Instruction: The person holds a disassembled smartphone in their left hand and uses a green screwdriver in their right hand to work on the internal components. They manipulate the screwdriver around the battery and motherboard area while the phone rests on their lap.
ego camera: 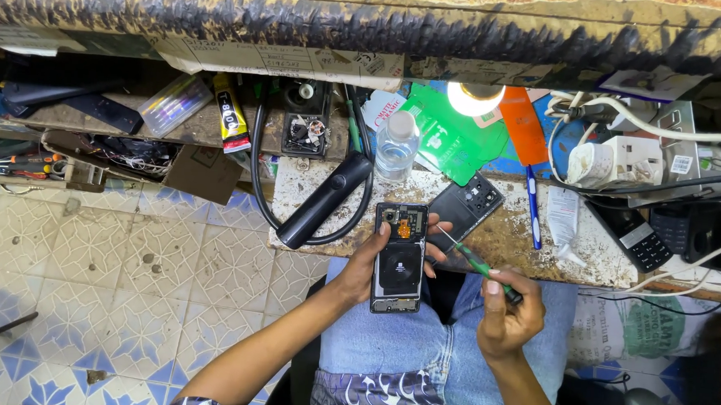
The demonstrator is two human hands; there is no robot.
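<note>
From the head camera we see our left hand [371,261] gripping an opened phone [399,258] over our lap, near the workbench [507,235], our right hand [507,317] pinching a green screwdriver [476,264], tip just right of the phone, back cover [465,206] lying beyond, water bottle [397,147] farther.

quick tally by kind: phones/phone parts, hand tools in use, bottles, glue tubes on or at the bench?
Phones or phone parts: 3 (opened phone in left hand, black back cover, keypad phone)
Screwdrivers in use: 1 (green screwdriver in right hand)
Bottles: 1 (clear bottle)
Glue tubes: 1 (yellow-black tube)
Total: 6
</note>
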